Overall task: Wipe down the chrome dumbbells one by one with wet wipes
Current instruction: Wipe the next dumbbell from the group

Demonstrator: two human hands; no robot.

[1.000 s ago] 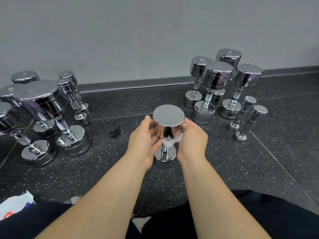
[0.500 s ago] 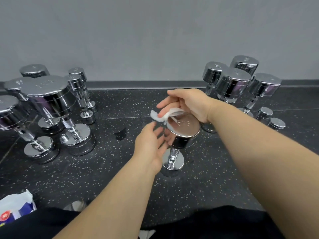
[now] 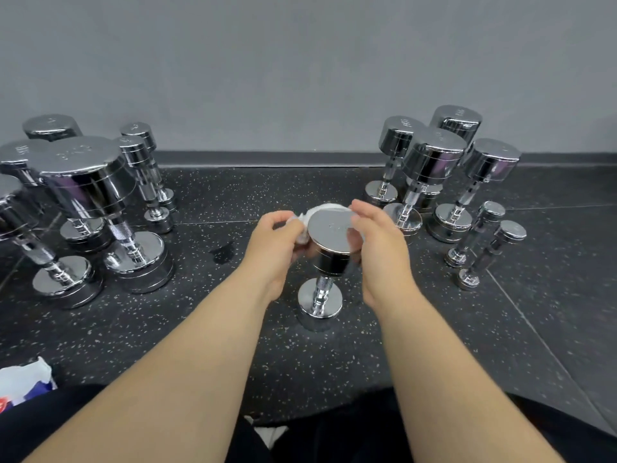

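A chrome dumbbell stands upright on the dark speckled floor in the middle, with its lower head on the ground. A white wet wipe is bunched against the left and far rim of the upper head. My left hand is closed on the wipe at the left side of that head. On the right side, my right hand cups the head, fingers curled over the far rim and thumb resting on the top face.
Several larger chrome dumbbells stand on end at the left. Several more stand at the right by the grey wall, with two small ones nearer. The floor shows a wet spot. A wipes pack lies at the lower left.
My right hand has drawn back from across the top face to the right side of the head. The wipe now sits at the left rim under my left hand.
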